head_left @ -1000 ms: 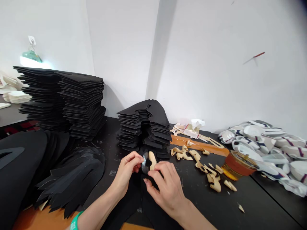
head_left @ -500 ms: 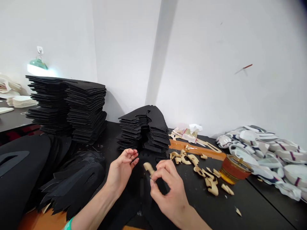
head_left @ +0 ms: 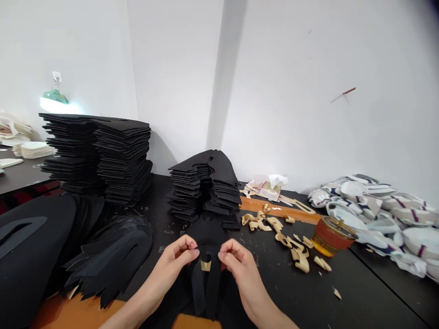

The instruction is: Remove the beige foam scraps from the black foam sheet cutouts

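Strip (head_left: 213, 288), likely light, pliable, best held at its bend, spans my pinching left grip (head_left: 176, 261) and right grip (head_left: 240, 268).

Workshop, apparently footwear: black cut sheets (head_left: 125, 160), stacked, left and centre; tan curled offcuts (head_left: 302, 262), amber lidded pot (head_left: 332, 234) on dark table (head_left: 363, 292); heaped shoe-upper-like pieces (head_left: 387, 212), far right.

Fingertips (head_left: 195, 252) hide the pinched edges of the black strip (head_left: 213, 290).
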`<state>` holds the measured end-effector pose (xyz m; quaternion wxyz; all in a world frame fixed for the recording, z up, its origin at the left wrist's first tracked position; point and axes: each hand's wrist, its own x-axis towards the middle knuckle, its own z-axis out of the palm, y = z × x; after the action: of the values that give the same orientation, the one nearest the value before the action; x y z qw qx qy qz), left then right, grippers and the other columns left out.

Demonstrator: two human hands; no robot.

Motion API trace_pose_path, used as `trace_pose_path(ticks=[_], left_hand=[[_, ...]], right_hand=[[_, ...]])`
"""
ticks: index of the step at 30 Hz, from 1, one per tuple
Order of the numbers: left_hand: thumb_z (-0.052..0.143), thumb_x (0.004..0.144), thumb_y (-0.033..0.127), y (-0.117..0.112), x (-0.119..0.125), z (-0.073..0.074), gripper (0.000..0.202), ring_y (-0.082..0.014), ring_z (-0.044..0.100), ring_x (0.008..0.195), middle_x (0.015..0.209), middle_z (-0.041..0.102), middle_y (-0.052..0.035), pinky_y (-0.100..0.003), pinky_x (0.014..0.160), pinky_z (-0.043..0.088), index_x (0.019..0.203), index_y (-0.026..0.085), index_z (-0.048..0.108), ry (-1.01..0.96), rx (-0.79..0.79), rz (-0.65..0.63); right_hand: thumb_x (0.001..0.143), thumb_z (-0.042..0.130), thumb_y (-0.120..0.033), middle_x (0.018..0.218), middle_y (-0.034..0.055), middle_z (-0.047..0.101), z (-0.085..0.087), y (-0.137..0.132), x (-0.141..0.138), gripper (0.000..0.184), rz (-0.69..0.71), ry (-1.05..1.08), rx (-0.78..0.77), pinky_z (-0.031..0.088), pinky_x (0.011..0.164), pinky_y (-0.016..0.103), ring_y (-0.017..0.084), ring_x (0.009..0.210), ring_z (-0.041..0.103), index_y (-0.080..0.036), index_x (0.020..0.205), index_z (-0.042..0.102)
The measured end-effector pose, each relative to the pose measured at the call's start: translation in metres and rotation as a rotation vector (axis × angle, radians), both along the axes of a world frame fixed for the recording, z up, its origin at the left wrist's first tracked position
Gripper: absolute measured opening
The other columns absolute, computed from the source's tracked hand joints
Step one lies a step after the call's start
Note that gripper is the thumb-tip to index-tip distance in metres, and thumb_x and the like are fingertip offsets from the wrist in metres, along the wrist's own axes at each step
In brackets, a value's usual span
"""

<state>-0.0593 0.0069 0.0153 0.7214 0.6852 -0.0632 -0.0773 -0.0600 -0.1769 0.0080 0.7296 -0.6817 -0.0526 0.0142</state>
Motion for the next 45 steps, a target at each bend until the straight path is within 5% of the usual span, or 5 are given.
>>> trace_pose_path(ticks=[4, 7, 17, 28, 45], left_hand=[[0.059, 0.075, 0.036, 0.001, 0.022, -0.016, 0.022, -0.0083, 0.039, 0.062, 0.064, 0.040, 0.0056, -0.018, 0.060, 0.034, 0.073, 0.017, 0.049, 0.048, 0.096, 0.003], [0.060, 0.070, 0.038, 0.003, 0.043, -0.028, 0.024, -0.0086, 0.043, 0.058, 0.062, 0.043, 0.0057, -0.019, 0.056, 0.038, 0.070, 0.018, 0.046, 0.084, 0.154, -0.015], [0.053, 0.077, 0.050, 0.004, 0.077, -0.036, 0.031, -0.0120, 0.058, 0.045, 0.057, 0.060, 0.0034, -0.020, 0.050, 0.038, 0.074, 0.019, 0.059, -0.036, 0.779, -0.043], [0.049, 0.083, 0.040, -0.003, 0.068, -0.020, 0.023, -0.0143, 0.057, 0.062, 0.065, 0.065, 0.0015, -0.022, 0.057, 0.028, 0.072, 0.022, 0.057, -0.119, 1.003, -0.073], [0.051, 0.083, 0.039, -0.003, 0.078, -0.026, 0.021, -0.0148, 0.056, 0.063, 0.065, 0.064, 0.0006, -0.023, 0.058, 0.027, 0.074, 0.022, 0.059, -0.142, 1.061, -0.087]], right_hand=[[0.075, 0.060, -0.027, 0.062, -0.0032, 0.049, -0.015, 0.001, 0.016, 0.014, 0.034, 0.084, -0.004, 0.042, 0.057, 0.021, 0.010, 0.059, 0.047, -0.017, 0.070, 0.051], [0.078, 0.057, -0.035, 0.058, -0.0027, 0.052, -0.027, 0.000, 0.034, 0.021, 0.016, 0.066, -0.247, 0.044, 0.051, 0.022, 0.011, 0.052, 0.051, -0.018, 0.069, 0.051], [0.078, 0.061, -0.033, 0.042, -0.0054, 0.049, -0.038, -0.005, 0.061, 0.022, -0.051, -0.004, -0.609, 0.029, 0.039, 0.019, 0.007, 0.031, 0.042, -0.019, 0.062, 0.053], [0.077, 0.060, -0.029, 0.049, -0.0041, 0.053, -0.042, -0.007, 0.062, 0.020, -0.074, -0.077, -0.747, 0.030, 0.046, 0.021, 0.009, 0.043, 0.047, -0.019, 0.061, 0.054], [0.077, 0.061, -0.026, 0.054, -0.0036, 0.055, -0.042, -0.005, 0.063, 0.019, -0.089, -0.113, -0.840, 0.030, 0.050, 0.022, 0.010, 0.050, 0.046, -0.020, 0.060, 0.054]])
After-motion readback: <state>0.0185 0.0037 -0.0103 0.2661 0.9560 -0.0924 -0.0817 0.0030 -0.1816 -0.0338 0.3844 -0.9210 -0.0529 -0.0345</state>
